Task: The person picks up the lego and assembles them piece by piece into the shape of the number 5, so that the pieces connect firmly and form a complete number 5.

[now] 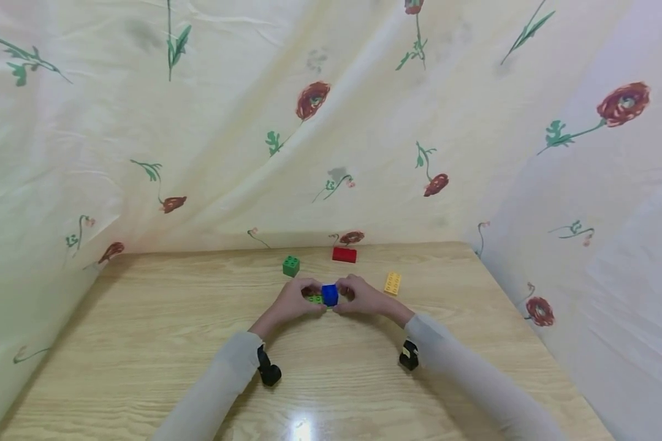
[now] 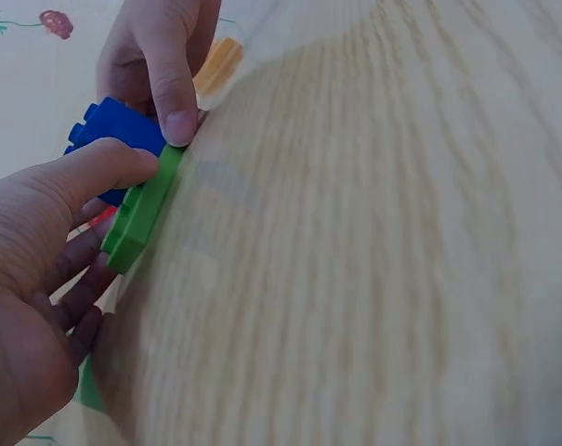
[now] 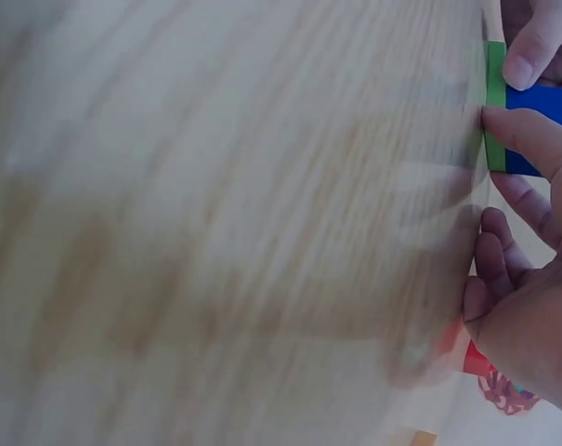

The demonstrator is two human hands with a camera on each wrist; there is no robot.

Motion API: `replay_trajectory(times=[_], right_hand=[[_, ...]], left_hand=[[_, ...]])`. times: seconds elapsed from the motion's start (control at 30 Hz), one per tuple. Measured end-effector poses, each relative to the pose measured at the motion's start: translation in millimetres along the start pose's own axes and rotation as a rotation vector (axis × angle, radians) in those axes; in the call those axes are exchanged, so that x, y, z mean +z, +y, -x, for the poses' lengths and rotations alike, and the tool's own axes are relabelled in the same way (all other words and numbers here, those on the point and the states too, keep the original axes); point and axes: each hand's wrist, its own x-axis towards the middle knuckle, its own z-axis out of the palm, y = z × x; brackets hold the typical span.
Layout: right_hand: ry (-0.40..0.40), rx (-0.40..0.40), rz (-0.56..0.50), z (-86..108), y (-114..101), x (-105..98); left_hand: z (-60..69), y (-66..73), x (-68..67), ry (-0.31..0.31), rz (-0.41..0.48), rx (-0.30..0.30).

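A blue brick (image 1: 330, 295) stands upright on a flat light green brick (image 2: 147, 216), at the end toward my right hand. The green brick's studs show on the left part in the head view. My left hand (image 1: 300, 300) holds the green brick from the left, its thumb tip against the lower edge of the blue brick. From the other side my right hand (image 1: 364, 297) grips the same stack, with its thumb on the green brick's end. The fingertips behind the bricks are partly hidden. Low at the tabletop, both thumbs are on the near side.
Behind the hands on the wooden table (image 1: 160, 331) are a dark green brick (image 1: 291, 266) and a red brick (image 1: 344, 255). A yellow-orange brick (image 1: 393, 283) lies beyond the right hand. Flowered cloth (image 1: 243, 122) hangs along the back and sides.
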Motion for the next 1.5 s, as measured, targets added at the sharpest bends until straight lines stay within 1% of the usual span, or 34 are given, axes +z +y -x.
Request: replay_trajectory(times=[0.13, 0.2, 0.27, 0.37, 0.5, 0.67, 0.83, 0.97, 1.1, 1.3, 1.5], right_hand=[[-0.014, 0.003, 0.032, 1.3, -1, -3], [-0.023, -0.003, 0.059, 2.7, -2, -6], [-0.031, -0.015, 0.092, 5.1, -3, -10], [-0.052, -0.027, 0.118, 10.7, -4, -19], [-0.058, -0.006, 0.112, 20.7, -3, -34], [-0.014, 0.01, 0.137, 34.1, 11, -58], [0.039, 0.043, 0.161, 47.2, 32, -82], [0.084, 0.029, 0.163, 54.5, 49, -94], [0.103, 0.02, 0.157, 57.4, 62, -98], [0.092, 0.038, 0.143, 56.8, 73, -97], [0.068, 0.125, 0.119, 51.0, 80, -95]], left_hand=[[-0.8, -3.5, 0.6, -0.013, 0.007, -0.002], [-0.9, -5.0, 0.7, -0.016, 0.006, 0.003], [-0.7, -5.8, 0.6, -0.017, 0.012, -0.006], [-0.2, -7.3, 1.2, -0.01, 0.016, -0.007], [0.4, -9.1, 2.2, 0.0, 0.027, 0.002], [0.6, -10.8, 2.8, 0.011, 0.037, 0.007], [0.9, -10.7, 1.9, 0.018, 0.043, 0.008], [1.4, -10.2, 1.2, 0.016, 0.047, 0.008], [1.8, -9.4, 1.1, 0.016, 0.051, 0.003], [1.1, -8.9, 2.0, 0.018, 0.047, 0.001], [0.2, -9.9, 3.5, 0.016, 0.038, 0.003]])
